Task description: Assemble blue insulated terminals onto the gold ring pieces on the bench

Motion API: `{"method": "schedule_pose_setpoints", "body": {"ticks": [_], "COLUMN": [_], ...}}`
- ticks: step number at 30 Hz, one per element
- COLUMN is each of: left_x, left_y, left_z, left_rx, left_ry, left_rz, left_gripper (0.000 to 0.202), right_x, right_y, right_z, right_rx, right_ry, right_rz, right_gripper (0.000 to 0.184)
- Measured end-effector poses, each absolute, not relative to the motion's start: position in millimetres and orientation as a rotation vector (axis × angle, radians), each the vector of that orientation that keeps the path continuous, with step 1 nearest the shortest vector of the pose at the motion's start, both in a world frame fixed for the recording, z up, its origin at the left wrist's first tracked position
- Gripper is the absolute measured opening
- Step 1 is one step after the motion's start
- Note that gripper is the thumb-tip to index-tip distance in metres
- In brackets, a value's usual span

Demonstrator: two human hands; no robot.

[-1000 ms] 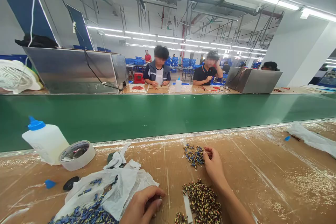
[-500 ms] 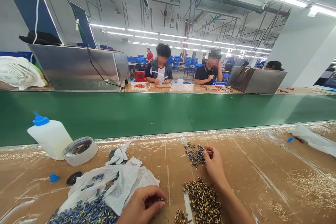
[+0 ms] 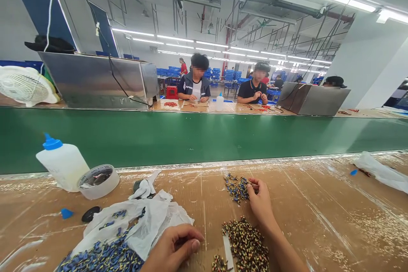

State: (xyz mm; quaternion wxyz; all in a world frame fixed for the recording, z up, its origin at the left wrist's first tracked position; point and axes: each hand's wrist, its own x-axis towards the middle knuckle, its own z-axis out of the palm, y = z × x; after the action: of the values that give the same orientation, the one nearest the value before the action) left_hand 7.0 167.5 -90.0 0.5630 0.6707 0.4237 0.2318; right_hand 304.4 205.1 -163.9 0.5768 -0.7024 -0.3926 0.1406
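My right hand [image 3: 260, 202] rests on the brown worktop with its fingers pinched at the edge of a small cluster of blue and yellow parts [image 3: 237, 187]. Below it lies a bigger pile of dark striped parts [image 3: 247, 245]. My left hand [image 3: 174, 247] is curled closed at the bottom edge, beside a white plastic bag [image 3: 143, 225] that spills several blue parts [image 3: 102, 257]. What the left fingers hold is hidden.
A white bottle with a blue cap [image 3: 63, 162] and a tape roll [image 3: 98, 181] stand at the left. A green conveyor belt [image 3: 204, 136] runs across beyond the worktop. Two people sit at the far side. Another plastic bag [image 3: 381, 173] lies at the right.
The view has tilted slightly, shifting everything a little. Both hands stay in much the same place, the right one still at the blue cluster.
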Motion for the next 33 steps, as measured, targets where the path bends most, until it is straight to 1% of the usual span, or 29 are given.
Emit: {"method": "schedule_pose_setpoints", "body": {"ticks": [4, 8, 18, 24, 30, 33], "left_x": [4, 3, 7, 4, 6, 5], "left_y": [169, 169, 166, 169, 168, 166], "left_z": [-97, -101, -90, -94, -95, -91], "left_rx": [1.491, 1.497, 1.419, 1.576, 1.495, 1.545], "left_ry": [1.025, 1.029, 0.948, 0.999, 0.926, 0.954], "left_rz": [0.549, 0.553, 0.486, 0.483, 0.478, 0.492], "left_gripper": [0.041, 0.04, 0.046, 0.042, 0.039, 0.037], "right_x": [304, 304, 302, 302, 304, 304], "right_y": [205, 204, 201, 201, 201, 200], "right_z": [-164, -161, -157, -156, -155, -154], "right_rx": [-1.647, -1.658, -1.679, -1.694, -1.695, -1.692], "right_ry": [-0.916, -0.925, -0.949, -0.954, -0.922, -0.907], "right_rz": [0.315, 0.312, 0.311, 0.276, 0.257, 0.243], "right_gripper": [0.029, 0.029, 0.03, 0.027, 0.027, 0.025]}}
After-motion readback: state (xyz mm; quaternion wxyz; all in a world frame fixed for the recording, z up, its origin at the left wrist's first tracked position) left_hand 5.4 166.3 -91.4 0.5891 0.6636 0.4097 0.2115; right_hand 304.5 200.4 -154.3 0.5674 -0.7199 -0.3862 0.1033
